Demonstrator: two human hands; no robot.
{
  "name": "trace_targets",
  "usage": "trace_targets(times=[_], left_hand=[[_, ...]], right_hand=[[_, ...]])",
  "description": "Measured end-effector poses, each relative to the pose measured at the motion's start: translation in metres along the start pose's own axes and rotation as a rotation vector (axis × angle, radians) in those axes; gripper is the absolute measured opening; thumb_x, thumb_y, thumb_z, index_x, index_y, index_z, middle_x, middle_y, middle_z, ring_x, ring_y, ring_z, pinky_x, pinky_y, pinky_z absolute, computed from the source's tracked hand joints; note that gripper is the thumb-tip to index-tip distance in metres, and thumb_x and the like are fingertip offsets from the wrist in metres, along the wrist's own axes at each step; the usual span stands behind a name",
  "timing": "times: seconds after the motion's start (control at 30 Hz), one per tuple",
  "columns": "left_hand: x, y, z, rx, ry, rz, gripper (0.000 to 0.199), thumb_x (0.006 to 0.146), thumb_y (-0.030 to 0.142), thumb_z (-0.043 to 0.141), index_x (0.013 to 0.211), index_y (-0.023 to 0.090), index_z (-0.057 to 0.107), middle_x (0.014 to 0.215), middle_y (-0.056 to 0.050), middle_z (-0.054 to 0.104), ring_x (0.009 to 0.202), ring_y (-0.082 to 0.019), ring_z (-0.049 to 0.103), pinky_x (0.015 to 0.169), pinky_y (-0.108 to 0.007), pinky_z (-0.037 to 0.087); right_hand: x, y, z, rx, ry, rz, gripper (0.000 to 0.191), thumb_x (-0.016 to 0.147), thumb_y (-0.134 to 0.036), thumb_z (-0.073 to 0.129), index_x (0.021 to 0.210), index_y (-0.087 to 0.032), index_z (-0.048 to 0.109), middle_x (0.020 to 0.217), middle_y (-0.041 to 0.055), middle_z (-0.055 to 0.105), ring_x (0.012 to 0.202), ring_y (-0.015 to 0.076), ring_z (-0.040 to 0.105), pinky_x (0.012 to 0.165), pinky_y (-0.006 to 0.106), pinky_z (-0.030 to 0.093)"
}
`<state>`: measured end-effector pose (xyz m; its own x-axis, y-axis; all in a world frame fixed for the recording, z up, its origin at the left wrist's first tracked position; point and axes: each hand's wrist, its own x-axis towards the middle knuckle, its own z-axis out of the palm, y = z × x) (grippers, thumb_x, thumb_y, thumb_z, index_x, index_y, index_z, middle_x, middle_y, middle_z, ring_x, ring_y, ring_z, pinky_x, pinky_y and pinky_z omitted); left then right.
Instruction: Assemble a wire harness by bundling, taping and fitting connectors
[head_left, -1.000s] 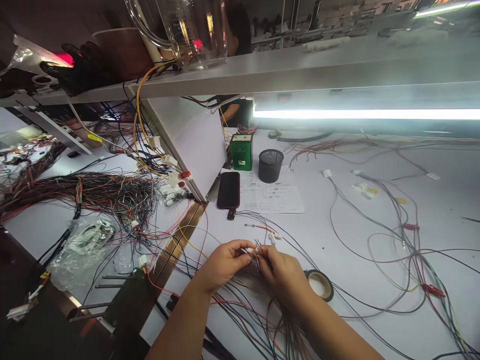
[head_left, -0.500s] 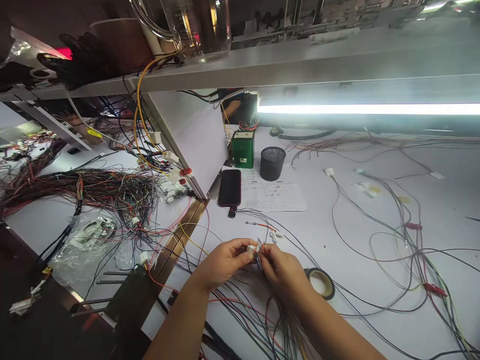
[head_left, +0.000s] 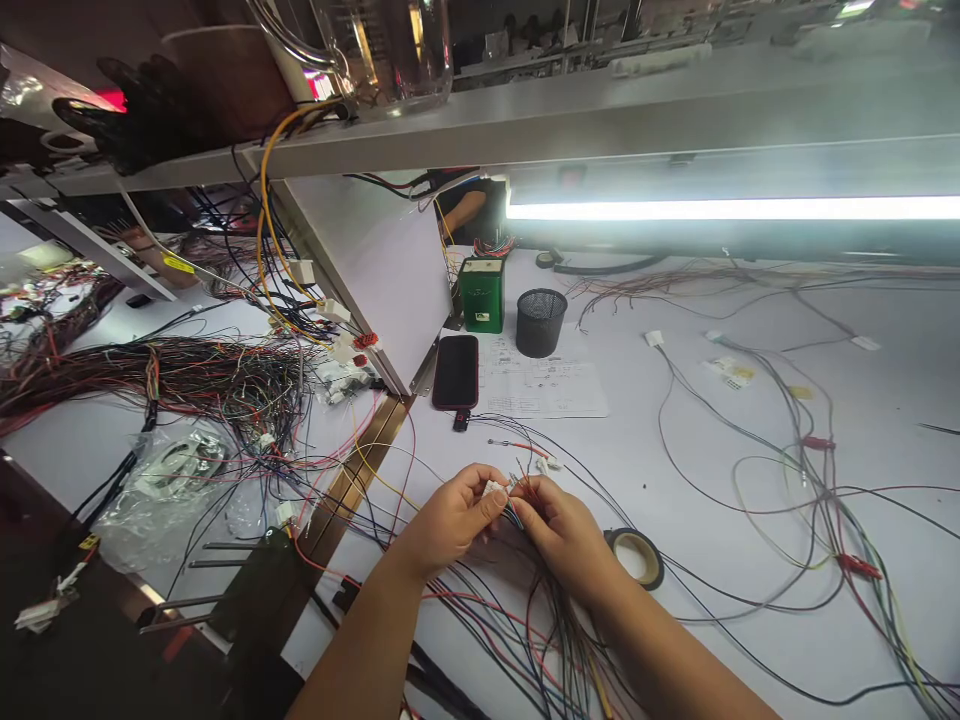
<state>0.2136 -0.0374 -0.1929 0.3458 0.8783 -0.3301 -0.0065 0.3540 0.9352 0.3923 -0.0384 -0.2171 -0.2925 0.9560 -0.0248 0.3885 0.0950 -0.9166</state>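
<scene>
A small white connector (head_left: 495,488) sits between the thumb and fingers of my left hand (head_left: 454,522). Just beside it, my right hand (head_left: 559,525) pinches several thin wires (head_left: 523,482), whose ends point up near the connector. The wire bundle (head_left: 566,640) runs down from my right hand toward the front edge of the view. Whether any wire tip sits inside the connector is too small to tell. Behind my hands lie an orange wire (head_left: 517,445) and small white connectors (head_left: 550,464). A roll of black tape (head_left: 636,558) lies to the right of my right wrist.
A phone (head_left: 456,372), a printed sheet (head_left: 570,388), a mesh cup (head_left: 541,323) and a green box (head_left: 482,295) stand or lie behind my hands. Loose wires (head_left: 825,500) spread at right. Tangled wires (head_left: 210,385) and a plastic bag (head_left: 169,490) are at left. A person's arm shows behind.
The wire ends by my right hand now fan upward, and the connector in my left hand has turned slightly. The whole view has shifted a little.
</scene>
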Motion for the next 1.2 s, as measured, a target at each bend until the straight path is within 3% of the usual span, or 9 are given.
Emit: trace_targets(times=[0.13,0.2,0.3,0.43,0.53,0.67,0.87,1.0,1.2], left_hand=[[0.002,0.001,-0.004,0.363,0.237,-0.019,0.031,0.085,0.046,0.057,0.103,0.021,0.057,0.064,0.005,0.048,0.056,-0.011,0.048,0.053,-0.023,0.036],[0.004,0.000,-0.004,0.610,0.394,0.061,0.023,0.087,0.040,0.055,0.100,0.021,0.059,0.073,0.002,0.056,0.066,-0.014,0.053,0.064,-0.026,0.041],[0.006,-0.002,-0.003,0.736,0.433,0.211,0.016,0.089,0.031,0.050,0.096,0.022,0.061,0.093,-0.002,0.064,0.089,-0.018,0.057,0.082,-0.030,0.041],[0.005,-0.003,0.001,0.458,0.290,0.118,0.023,0.089,0.041,0.051,0.097,0.020,0.060,0.069,0.002,0.057,0.066,-0.014,0.054,0.065,-0.026,0.042],[0.001,0.001,0.002,0.190,0.164,0.041,0.040,0.092,0.055,0.041,0.099,0.019,0.057,0.054,0.006,0.044,0.049,-0.010,0.043,0.051,-0.022,0.036],[-0.002,0.006,0.000,0.155,0.087,0.076,0.040,0.090,0.056,0.047,0.086,0.017,0.056,0.055,0.004,0.047,0.051,-0.008,0.043,0.051,-0.020,0.034],[0.001,0.000,0.001,0.139,0.115,-0.012,0.039,0.090,0.055,0.048,0.085,0.017,0.054,0.050,0.006,0.046,0.044,-0.007,0.037,0.044,-0.018,0.029],[0.003,-0.004,0.006,0.074,0.142,-0.043,0.042,0.089,0.059,0.044,0.088,0.018,0.054,0.050,0.007,0.044,0.038,-0.006,0.035,0.038,-0.016,0.026],[0.004,0.001,0.008,-0.037,0.257,-0.127,0.047,0.086,0.062,0.046,0.101,0.019,0.057,0.049,0.008,0.043,0.033,-0.004,0.028,0.033,-0.014,0.018]], right_hand=[[-0.001,-0.002,-0.002,0.036,0.100,-0.088,0.021,0.096,-0.035,0.042,0.095,-0.022,0.058,0.083,0.0030,0.063,0.077,0.0171,0.058,0.071,0.029,0.046],[-0.003,-0.006,-0.003,0.018,0.151,-0.190,0.021,0.096,-0.034,0.042,0.092,-0.022,0.058,0.087,0.0052,0.063,0.083,0.0186,0.057,0.077,0.031,0.045],[-0.008,-0.014,-0.004,0.055,0.058,-0.223,0.023,0.097,-0.034,0.041,0.089,-0.022,0.058,0.085,0.0042,0.062,0.081,0.0181,0.056,0.076,0.030,0.043],[-0.011,-0.024,-0.008,0.117,-0.187,-0.060,0.029,0.097,-0.038,0.040,0.079,-0.021,0.055,0.072,-0.0008,0.055,0.068,0.0145,0.051,0.064,0.026,0.039],[-0.008,-0.027,-0.012,0.152,-0.229,0.043,0.034,0.095,-0.039,0.041,0.069,-0.020,0.049,0.064,-0.0026,0.048,0.062,0.0129,0.044,0.058,0.025,0.034],[-0.005,-0.026,-0.014,0.196,-0.250,0.089,0.032,0.093,-0.038,0.042,0.069,-0.019,0.052,0.064,-0.0029,0.047,0.062,0.0126,0.043,0.058,0.024,0.033],[-0.008,-0.016,-0.006,0.084,-0.064,0.125,0.019,0.085,-0.039,0.057,0.094,-0.022,0.059,0.061,-0.0057,0.046,0.055,0.0126,0.042,0.052,0.024,0.033],[-0.010,-0.015,-0.002,0.097,0.089,0.044,0.022,0.090,-0.040,0.051,0.085,-0.022,0.060,0.073,0.0002,0.061,0.067,0.0156,0.054,0.063,0.026,0.041],[-0.015,-0.019,0.002,-0.024,0.074,-0.066,0.012,0.088,-0.029,0.050,0.080,-0.022,0.053,0.073,-0.0010,0.059,0.063,0.0140,0.052,0.060,0.026,0.040]])
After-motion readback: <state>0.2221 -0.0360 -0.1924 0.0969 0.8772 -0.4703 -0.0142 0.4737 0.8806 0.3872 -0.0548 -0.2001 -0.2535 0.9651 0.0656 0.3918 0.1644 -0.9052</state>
